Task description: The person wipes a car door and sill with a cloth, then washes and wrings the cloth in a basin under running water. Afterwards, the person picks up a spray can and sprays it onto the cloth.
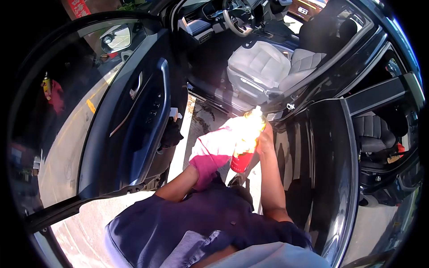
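Observation:
A yellow and red spray can [245,149] stands upright in front of my chest, with a pale top; sunlight washes out much of its side. My right hand [265,139] is wrapped round the can from the right. A pink cloth [210,149] covers my left hand and wrist and touches or nearly touches the can's left side. The fingers of my left hand are hidden under the cloth and glare. Beyond the can is the open front doorway of a dark car, with a grey seat [259,62] inside.
The open front door [129,116] stands on the left, with its mirror [117,38]. A steering wheel [239,20] is beyond the seat. The closed-looking rear door [330,165] lies along my right. Pale paving [103,223] shows below the front door.

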A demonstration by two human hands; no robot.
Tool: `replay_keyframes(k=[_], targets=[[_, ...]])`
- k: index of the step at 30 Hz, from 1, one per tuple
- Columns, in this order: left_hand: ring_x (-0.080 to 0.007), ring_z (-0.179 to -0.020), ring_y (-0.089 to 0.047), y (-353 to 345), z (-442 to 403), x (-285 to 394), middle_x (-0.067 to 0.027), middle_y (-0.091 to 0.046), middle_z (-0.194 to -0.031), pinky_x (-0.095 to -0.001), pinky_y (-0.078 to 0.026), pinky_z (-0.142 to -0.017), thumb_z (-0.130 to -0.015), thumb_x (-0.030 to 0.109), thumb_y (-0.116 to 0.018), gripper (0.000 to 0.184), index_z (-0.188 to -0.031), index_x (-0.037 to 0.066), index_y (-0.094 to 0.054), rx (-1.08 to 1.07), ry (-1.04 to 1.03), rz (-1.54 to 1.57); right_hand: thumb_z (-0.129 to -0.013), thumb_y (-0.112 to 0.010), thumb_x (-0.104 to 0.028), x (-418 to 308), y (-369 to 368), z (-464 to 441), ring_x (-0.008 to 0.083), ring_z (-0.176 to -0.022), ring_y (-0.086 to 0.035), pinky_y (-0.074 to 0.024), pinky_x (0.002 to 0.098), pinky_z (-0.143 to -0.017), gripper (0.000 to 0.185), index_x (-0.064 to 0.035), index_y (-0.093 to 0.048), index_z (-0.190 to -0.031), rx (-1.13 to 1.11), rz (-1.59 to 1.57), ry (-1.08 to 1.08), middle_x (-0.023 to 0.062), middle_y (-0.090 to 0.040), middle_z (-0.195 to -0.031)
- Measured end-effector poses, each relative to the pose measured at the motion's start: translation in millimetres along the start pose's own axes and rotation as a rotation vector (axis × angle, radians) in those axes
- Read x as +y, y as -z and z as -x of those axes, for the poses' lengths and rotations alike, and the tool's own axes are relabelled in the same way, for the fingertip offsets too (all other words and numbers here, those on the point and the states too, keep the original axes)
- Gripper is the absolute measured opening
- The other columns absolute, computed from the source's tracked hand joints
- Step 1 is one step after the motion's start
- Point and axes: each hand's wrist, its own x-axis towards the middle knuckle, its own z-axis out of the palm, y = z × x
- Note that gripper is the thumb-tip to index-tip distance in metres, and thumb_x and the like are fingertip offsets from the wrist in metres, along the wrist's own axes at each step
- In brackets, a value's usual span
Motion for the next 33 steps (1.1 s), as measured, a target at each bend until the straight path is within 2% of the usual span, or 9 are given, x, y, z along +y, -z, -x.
replay_keyframes(k=[3,9,12,17,22,23,25,27,33], targets=[[-0.0263,-0.108,-0.061,-3,-35,-19,-0.0126,-0.063,-0.116,-0.0375,-0.047,-0.092,-0.088,0.032,-0.058,0.045,-0.125,0.007,-0.055,0.098,0.043,0.061,-0.076,-0.069,-0.001,-25,4,-71,0.0161,-0.091,-0.064,-0.0537,0.0283,-0.081,0.045,-0.0001,-0.052,-0.118,-0.051,0.059,-0.048,0.0092,-0.063,-0.105],[-0.0279,-0.105,-0.062,-10,-98,-85,-0.0131,-0.064,-0.113,-0.037,-0.048,-0.09,-0.085,0.029,-0.062,0.044,-0.122,0.008,-0.056,0.145,0.233,0.75,-0.07,-0.075,-0.001,-13,36,-198,0.02,-0.103,-0.06,-0.0497,0.0302,-0.089,0.074,-0.0006,-0.039,-0.135,0.04,0.401,0.099,0.0111,-0.058,-0.118],[-0.0287,-0.103,-0.062,-10,-147,-119,-0.0134,-0.064,-0.111,-0.0368,-0.048,-0.089,-0.083,0.028,-0.063,0.043,-0.121,0.008,-0.057,0.121,0.28,0.997,-0.067,-0.077,-0.001,-26,19,-248,0.0192,-0.104,-0.059,-0.0493,0.0296,-0.089,0.081,-0.0023,-0.036,-0.137,0.017,0.844,0.409,0.0116,-0.057,-0.118],[-0.0301,-0.101,-0.063,5,-221,-142,-0.0139,-0.065,-0.108,-0.0364,-0.049,-0.087,-0.081,0.025,-0.066,0.042,-0.119,0.008,-0.059,-0.025,0.242,1.056,-0.066,-0.08,0.0,-46,-6,-301,0.0187,-0.101,-0.06,-0.0495,0.0298,-0.089,0.092,-0.0032,-0.029,-0.142,0.051,0.599,0.312,0.0129,-0.058,-0.115],[-0.0314,-0.099,-0.063,13,-280,-115,-0.0143,-0.066,-0.105,-0.036,-0.049,-0.086,-0.079,0.023,-0.069,0.041,-0.116,0.008,-0.06,0.051,0.224,0.387,-0.067,-0.086,-0.013,-28,-1,-333,0.0236,-0.102,-0.064,-0.0498,0.034,-0.093,0.092,-0.0001,-0.033,-0.141,0.184,0.804,0.371,0.0191,-0.056,-0.124],[-0.0317,-0.098,-0.064,4,-291,-117,-0.0144,-0.066,-0.105,-0.0359,-0.049,-0.085,-0.078,0.022,-0.07,0.041,-0.116,0.008,-0.06,0.092,0.209,0.35,-0.066,-0.086,-0.015,-20,14,-346,0.0252,-0.102,-0.064,-0.0499,0.0345,-0.093,0.09,-0.0013,-0.038,-0.14,0.077,0.996,0.582,0.0196,-0.056,-0.125],[-0.0278,-0.101,-0.063,-37,-308,-142,-0.0126,-0.066,-0.106,-0.0347,-0.048,-0.088,-0.078,0.022,-0.071,0.042,-0.116,0.007,-0.06,0.207,0.129,0.401,-0.062,-0.088,-0.018,-15,34,-360,0.027,-0.103,-0.064,-0.0504,0.036,-0.092,0.087,-0.0039,-0.045,-0.136,-0.013,1.023,0.528,0.0191,-0.056,-0.125],[-0.0192,-0.107,-0.061,-64,-313,-156,-0.0084,-0.065,-0.109,-0.0328,-0.046,-0.093,-0.079,0.021,-0.072,0.044,-0.118,0.005,-0.06,0.166,0.317,0.93,-0.06,-0.089,-0.021,-20,46,-373,0.0277,-0.103,-0.064,-0.0508,0.0372,-0.091,0.086,-0.005,-0.049,-0.134,-0.047,0.896,0.387,0.0186,-0.056,-0.124],[-0.0123,-0.102,-0.061,-37,-380,-152,-0.0061,-0.066,-0.109,-0.0282,-0.049,-0.088,-0.089,0.019,-0.065,0.031,-0.115,0.001,-0.06,-0.124,0.317,1.152,-0.065,-0.087,-0.028,-36,98,-429,0.0264,-0.112,-0.056,-0.0433,0.037,-0.099,0.093,-0.0018,-0.039,-0.14,-0.209,0.485,0.281,0.0152,-0.056,-0.121]])
